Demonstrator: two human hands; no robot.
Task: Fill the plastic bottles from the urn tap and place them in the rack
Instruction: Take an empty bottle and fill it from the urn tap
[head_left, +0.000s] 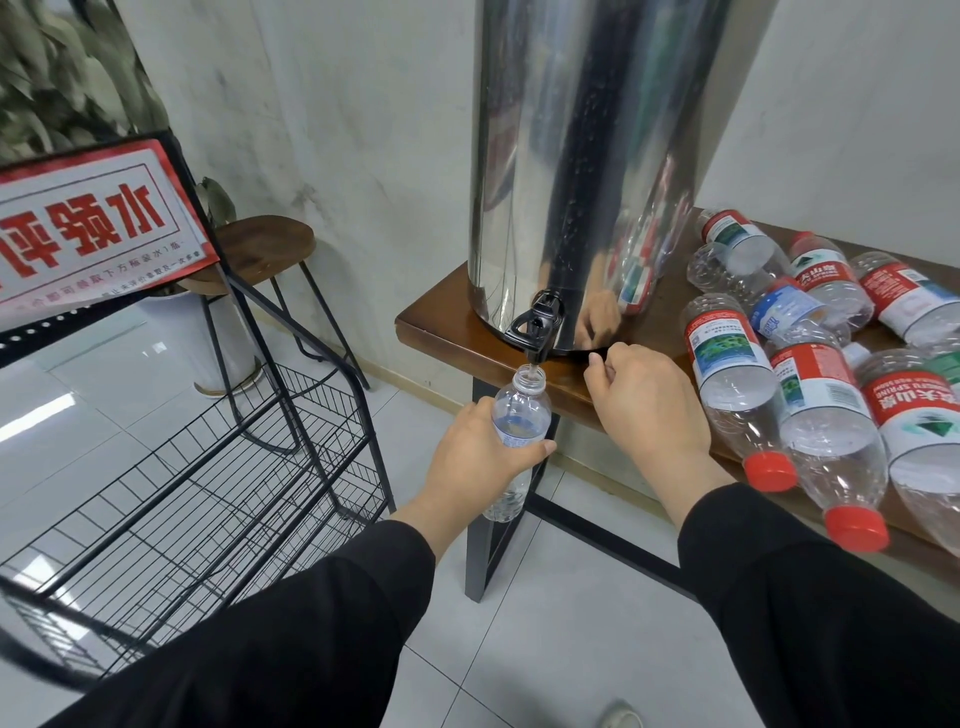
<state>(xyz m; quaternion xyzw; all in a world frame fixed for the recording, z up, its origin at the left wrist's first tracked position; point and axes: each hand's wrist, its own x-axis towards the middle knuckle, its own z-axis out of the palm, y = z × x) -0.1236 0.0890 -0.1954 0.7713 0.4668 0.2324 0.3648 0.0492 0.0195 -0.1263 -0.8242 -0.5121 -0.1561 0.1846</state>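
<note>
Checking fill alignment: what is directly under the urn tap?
The open mouth of a clear bottle sits just under the black tap, gripped by the left hand. That hand covers the bottle's middle, so the water level cannot be told.

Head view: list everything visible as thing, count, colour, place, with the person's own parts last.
Urn: one, shiny steel, on the table's left end.
Tap: one, black, at the urn's base, over the held bottle's mouth.
Held bottle: one, clear, uncapped, under the tap.
Lying bottles: about eight, clear with red caps and labels, on the table right of the urn.
Table: one, brown top, black legs.
Rack: one, black wire, left.
Sign: one, red and white, atop the rack.
Stool: one, brown seat, behind the rack.
Plant: green, top left.
Left hand: grips the held bottle.
Right hand: fingers curled, by the table edge; what it holds cannot be told.
</note>
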